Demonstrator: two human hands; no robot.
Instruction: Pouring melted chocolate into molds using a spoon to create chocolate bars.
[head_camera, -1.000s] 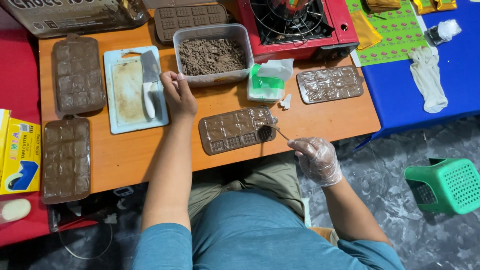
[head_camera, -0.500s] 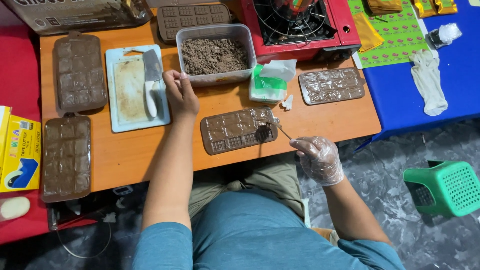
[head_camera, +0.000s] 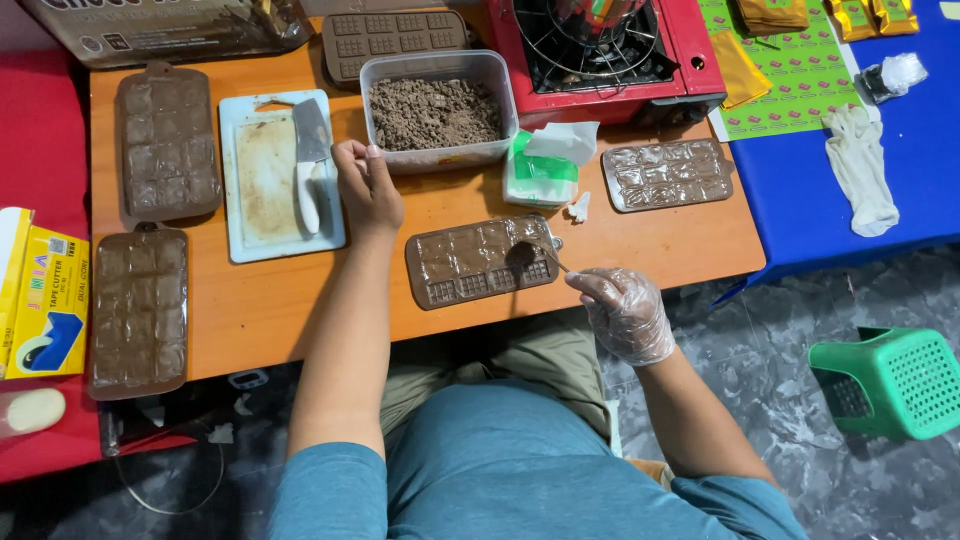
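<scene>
My right hand (head_camera: 625, 312), in a clear plastic glove, holds a small spoon (head_camera: 532, 255) whose bowl rests over a brown silicone bar mould (head_camera: 480, 262) on the orange table (head_camera: 640, 240). Most of the mould's cells hold chocolate; the bottom row shows its bare grid. My bare left hand (head_camera: 366, 186) rests curled on the table by the near left corner of a clear tub of brown crumbs (head_camera: 436, 110), beside a white cutting board (head_camera: 268, 180) with a knife (head_camera: 308, 160) on it.
Filled brown moulds lie at the left (head_camera: 165, 140), lower left (head_camera: 140, 310), back (head_camera: 392, 36) and right (head_camera: 668, 174). A red gas stove (head_camera: 610, 55) stands behind a green tissue pack (head_camera: 545, 165). A white glove (head_camera: 860, 165) lies on the blue surface. A green stool (head_camera: 895, 382) stands on the floor.
The spoon has moved a little left and down onto the mould. My left hand has stayed by the tub.
</scene>
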